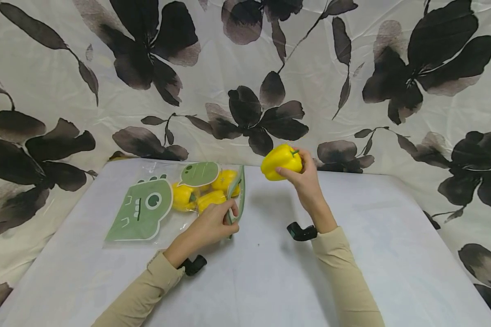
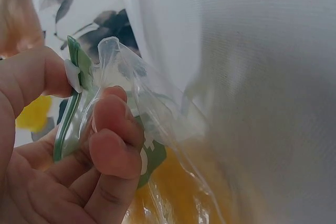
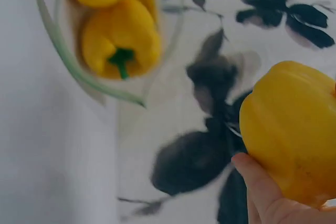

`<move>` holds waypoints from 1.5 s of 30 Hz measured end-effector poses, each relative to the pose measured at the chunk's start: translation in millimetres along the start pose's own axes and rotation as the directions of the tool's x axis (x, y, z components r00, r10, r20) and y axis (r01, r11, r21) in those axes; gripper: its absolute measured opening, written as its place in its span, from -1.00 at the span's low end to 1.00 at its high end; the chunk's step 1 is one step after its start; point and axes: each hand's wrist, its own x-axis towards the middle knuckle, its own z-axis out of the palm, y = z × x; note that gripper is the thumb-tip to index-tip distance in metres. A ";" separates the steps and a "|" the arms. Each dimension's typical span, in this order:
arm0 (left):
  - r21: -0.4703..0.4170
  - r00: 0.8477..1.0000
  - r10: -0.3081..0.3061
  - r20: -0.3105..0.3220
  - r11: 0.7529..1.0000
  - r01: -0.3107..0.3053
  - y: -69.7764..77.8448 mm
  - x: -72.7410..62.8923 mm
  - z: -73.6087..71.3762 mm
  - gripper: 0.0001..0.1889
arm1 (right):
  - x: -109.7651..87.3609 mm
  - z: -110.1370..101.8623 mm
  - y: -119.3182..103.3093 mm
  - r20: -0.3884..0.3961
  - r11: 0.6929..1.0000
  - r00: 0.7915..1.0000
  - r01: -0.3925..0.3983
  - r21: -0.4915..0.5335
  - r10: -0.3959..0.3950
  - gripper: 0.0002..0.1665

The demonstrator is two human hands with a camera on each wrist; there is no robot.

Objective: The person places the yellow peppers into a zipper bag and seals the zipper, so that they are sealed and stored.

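- Beige sleeves (image 1: 352, 290) reach in from the near side; I see a small black device (image 1: 303, 232) at each wrist.
- Left hand (image 1: 210, 225): grip narrow, pinching the green-edged mouth (image 1: 242, 181) of a clear bag (image 1: 169, 225); white slider (image 2: 72, 75) shows at the thumb in my left wrist view.
- Bag lies on the left part of the white table (image 1: 262, 281), mouth open to the right, green cartoon print (image 1: 141, 215) on top.
- Bagged peppers (image 1: 184, 197), yellow, sit toward the mouth; my right wrist view gives me two green stems (image 3: 122, 60).
- Right hand (image 1: 306, 177): grip holding a single pepper (image 1: 279, 161), also yellow, raised near the table's far edge, right of the bag and apart from it.
- Dark-flowered cloth (image 1: 266, 118) beyond.
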 end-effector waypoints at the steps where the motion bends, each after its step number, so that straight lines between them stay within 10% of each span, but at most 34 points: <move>1: -0.001 1.000 -0.002 0.002 1.000 0.002 0.2 -0.2 -0.1 -0.77 | -0.6 4.5 5.9 0.017 0.999 0.999 -0.030 0.023 0.030 -0.20; 12: 0.012 1.000 0.005 -0.010 1.000 -0.005 -1.1 -1.7 -0.8 -0.78 | -12.8 42.3 68.9 0.196 0.959 0.941 -0.285 0.016 0.276 -0.23; 30: 0.049 0.998 0.055 -0.038 0.997 -0.053 -1.6 -2.4 1.8 -0.80 | -23.1 45.7 88.3 0.404 0.940 0.858 -0.229 -0.253 0.318 -0.18; 37: 0.034 0.999 0.034 -0.031 0.999 -0.033 -0.4 -2.0 1.6 -0.78 | -17.3 32.4 93.3 0.463 0.922 0.806 -0.380 -0.074 0.369 -0.14; 45: 0.034 0.998 0.043 -0.038 0.999 -0.042 -0.7 -1.7 1.7 -0.77 | -15.4 28.0 95.7 0.490 0.930 0.808 -0.368 -0.016 0.328 -0.21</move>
